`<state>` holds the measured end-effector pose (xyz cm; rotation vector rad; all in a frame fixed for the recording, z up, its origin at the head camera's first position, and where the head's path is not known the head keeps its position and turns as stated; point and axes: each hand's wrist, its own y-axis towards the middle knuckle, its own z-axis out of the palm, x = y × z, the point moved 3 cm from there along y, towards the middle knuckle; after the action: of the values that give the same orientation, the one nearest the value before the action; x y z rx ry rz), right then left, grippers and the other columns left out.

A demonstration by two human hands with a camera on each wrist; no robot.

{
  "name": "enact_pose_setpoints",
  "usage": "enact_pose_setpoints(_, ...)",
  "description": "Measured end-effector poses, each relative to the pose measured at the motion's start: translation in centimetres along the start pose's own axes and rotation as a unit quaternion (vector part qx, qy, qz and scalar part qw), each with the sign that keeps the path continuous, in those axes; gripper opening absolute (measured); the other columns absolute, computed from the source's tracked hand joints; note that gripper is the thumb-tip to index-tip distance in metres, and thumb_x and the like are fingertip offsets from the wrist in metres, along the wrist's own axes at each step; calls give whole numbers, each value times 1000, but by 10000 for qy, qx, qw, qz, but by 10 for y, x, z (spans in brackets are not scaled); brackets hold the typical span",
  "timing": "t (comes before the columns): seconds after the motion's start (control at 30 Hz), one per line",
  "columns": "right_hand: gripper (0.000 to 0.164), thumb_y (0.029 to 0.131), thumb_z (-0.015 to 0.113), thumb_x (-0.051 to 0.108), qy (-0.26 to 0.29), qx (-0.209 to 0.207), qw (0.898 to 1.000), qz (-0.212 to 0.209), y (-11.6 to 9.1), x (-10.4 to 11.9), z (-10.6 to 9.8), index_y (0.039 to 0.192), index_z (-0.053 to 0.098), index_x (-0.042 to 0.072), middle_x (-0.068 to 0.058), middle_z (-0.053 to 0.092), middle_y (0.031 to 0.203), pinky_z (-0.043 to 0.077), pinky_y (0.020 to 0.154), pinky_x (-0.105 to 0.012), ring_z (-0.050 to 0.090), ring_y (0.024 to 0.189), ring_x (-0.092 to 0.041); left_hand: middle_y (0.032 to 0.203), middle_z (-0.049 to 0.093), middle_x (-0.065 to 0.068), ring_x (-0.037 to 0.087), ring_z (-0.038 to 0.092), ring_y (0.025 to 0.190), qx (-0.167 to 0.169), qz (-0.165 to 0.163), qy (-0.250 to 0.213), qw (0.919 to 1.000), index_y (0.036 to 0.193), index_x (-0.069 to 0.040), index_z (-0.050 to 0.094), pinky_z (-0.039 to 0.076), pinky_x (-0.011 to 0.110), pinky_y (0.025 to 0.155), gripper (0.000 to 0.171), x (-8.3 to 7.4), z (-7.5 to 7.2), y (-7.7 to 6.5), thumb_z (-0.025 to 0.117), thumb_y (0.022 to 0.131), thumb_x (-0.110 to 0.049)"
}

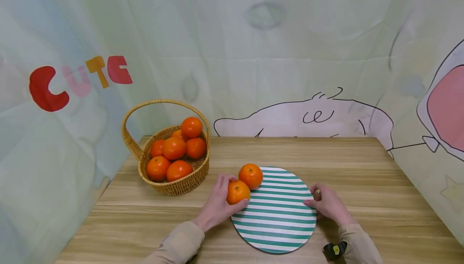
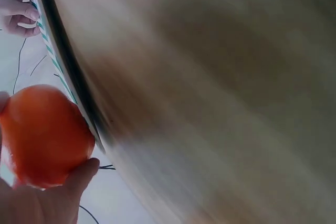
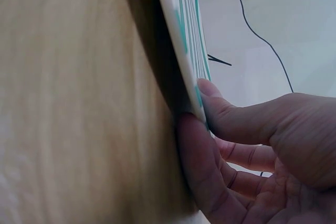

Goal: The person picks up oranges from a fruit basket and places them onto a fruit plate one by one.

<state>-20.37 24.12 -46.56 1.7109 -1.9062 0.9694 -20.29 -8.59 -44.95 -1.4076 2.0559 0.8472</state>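
Note:
My left hand (image 1: 219, 200) grips an orange (image 1: 238, 192) at the left edge of a round green-and-white striped board (image 1: 277, 215). In the left wrist view, this orange (image 2: 47, 137) sits between the thumb and fingers, close against the board's rim. A second orange (image 1: 251, 176) rests just behind it, at the board's upper left edge. On the far right side, my right hand (image 1: 329, 204) pinches the board's rim. The right wrist view has the thumb (image 3: 226, 114) on the striped face and a finger underneath, with a dark shadow below the board.
A wicker basket (image 1: 185, 185) with a tall arched handle stands at the back left, holding several oranges (image 1: 174, 148). The wooden table (image 1: 362, 175) ends at a printed curtain (image 1: 232, 54) at the back. A black device (image 1: 335, 250) is by the right sleeve.

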Motion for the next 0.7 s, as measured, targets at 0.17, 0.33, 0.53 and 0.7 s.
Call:
enact_pose_setpoints(0.17,36,89,75,11,23,5,10000,-8,0,0,0,115,55,-2,-14,59,88,57,55,-31,59,65,-19,125,43,6,24,52,113,285,-114,-187,9994,127,-17,49,50,45,97,57,-1,1,-1,79,84,-40)
enact_pose_setpoints(0.33,36,89,75,11,15,10,10000,-5,0,2,0,116,55,-3,-15,60,88,57,55,-31,59,65,-19,130,43,5,25,53,115,353,-48,-190,9992,131,-18,49,50,47,99,60,-2,1,-3,79,85,-42)
enact_pose_setpoints(0.53,37,89,75,11,36,-22,10000,-31,-1,2,0,116,54,-4,-14,59,86,57,54,-31,59,64,-19,134,42,5,25,53,118,468,69,-205,9987,135,-19,48,49,49,102,63,-3,2,-5,78,86,-43)
enact_pose_setpoints(0.7,37,89,75,11,18,-51,10000,-75,-1,1,0,116,55,-4,-14,59,86,56,54,-32,59,64,-19,136,40,5,25,52,120,566,122,-223,9981,136,-19,47,48,50,104,63,-4,4,-5,77,86,-44)
